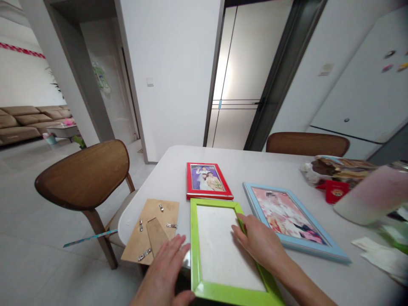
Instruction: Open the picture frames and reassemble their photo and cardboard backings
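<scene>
A green picture frame [195, 250] lies before me at the near table edge, with a plain white surface inside its border. My right hand [259, 244] grips its right border, thumb and fingers reaching over onto the white inner area. On the other side, my left hand [165, 272] is open, fingers stretched out beside the left border and the thumb near the lower left corner. Partly covered by that hand is a brown backing board [159, 212] with metal clips and a stand flap, jutting past the table edge.
Behind the green frame lies a red picture frame [208, 196] holding a photo. A light blue picture frame [314, 246] is to the right. Farther right are a pink-white bottle [371, 195], a red packet [336, 192] and tissues [381, 255]. A wooden chair [86, 174] stands left.
</scene>
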